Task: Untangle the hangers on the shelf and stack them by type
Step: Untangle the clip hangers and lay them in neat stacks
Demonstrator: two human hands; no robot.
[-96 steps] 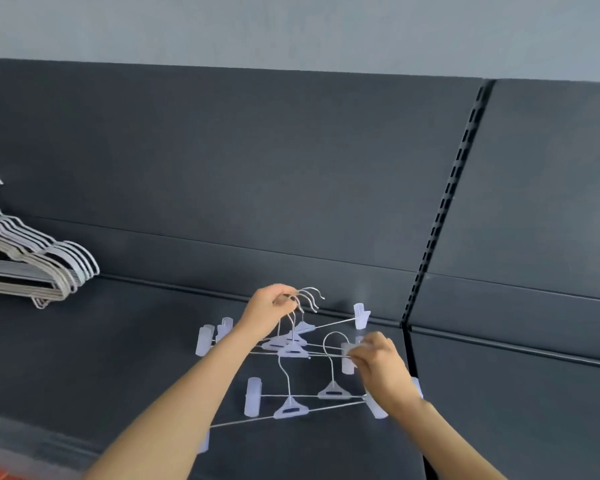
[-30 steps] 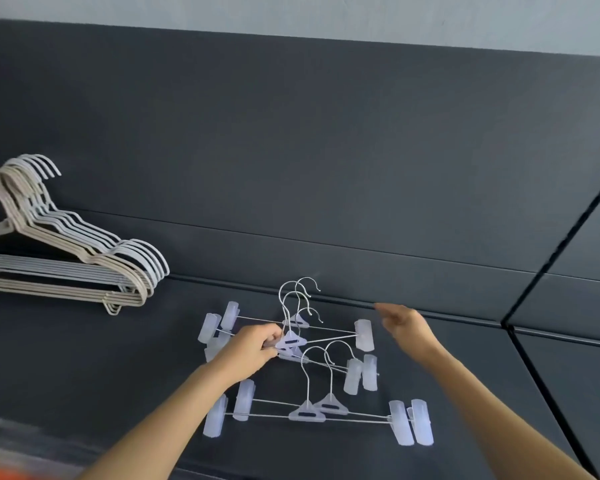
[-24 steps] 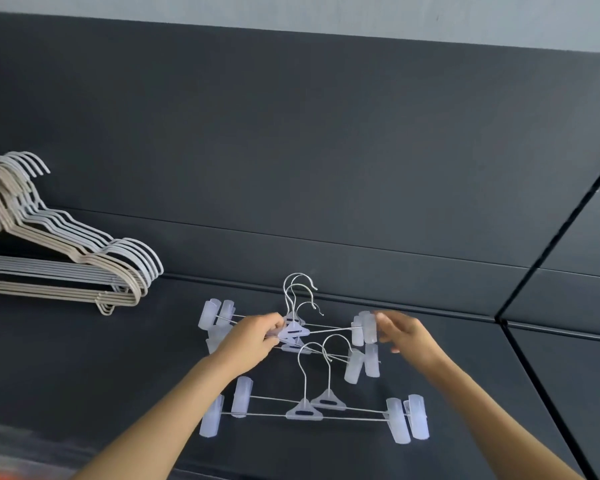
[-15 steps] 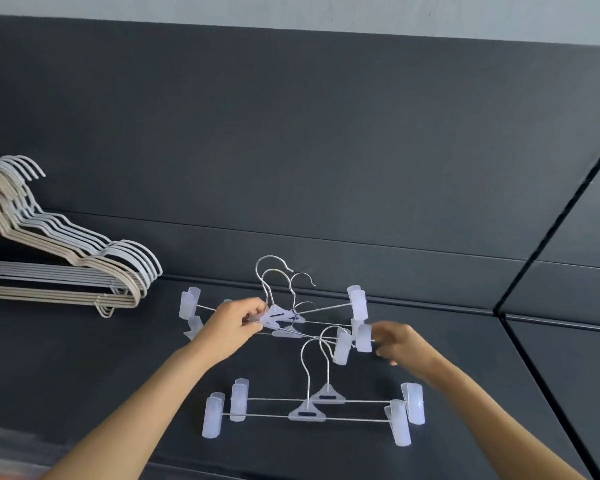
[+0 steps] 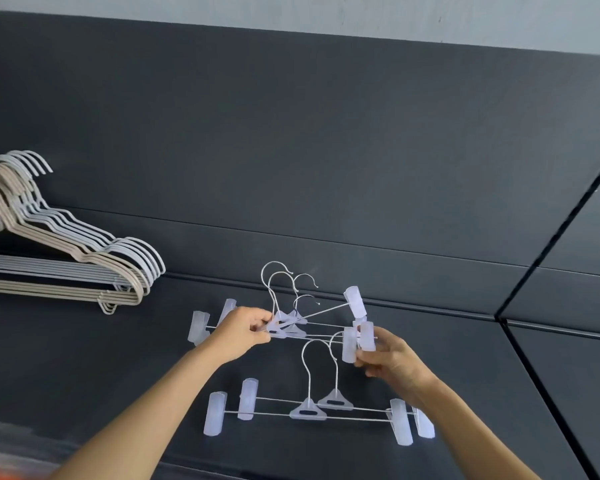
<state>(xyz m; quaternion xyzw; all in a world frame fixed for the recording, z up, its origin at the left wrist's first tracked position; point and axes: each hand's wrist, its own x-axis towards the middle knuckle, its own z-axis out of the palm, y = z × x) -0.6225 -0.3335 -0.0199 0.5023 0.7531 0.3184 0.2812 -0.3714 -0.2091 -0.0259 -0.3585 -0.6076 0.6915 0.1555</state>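
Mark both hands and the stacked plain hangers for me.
left hand (image 5: pixel 243 332): head view, back of the hand; it grips the tangled clip hangers (image 5: pixel 289 325).
right hand (image 5: pixel 394 360): head view, knuckles; fingers pinch a clip (image 5: pixel 366 336).
stacked plain hangers (image 5: pixel 49 271): head view, lower bars.

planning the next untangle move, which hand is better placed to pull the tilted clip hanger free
Likely right hand: it pinches clips just below that hanger's raised clip, while the left hand grips the bundle's centres.
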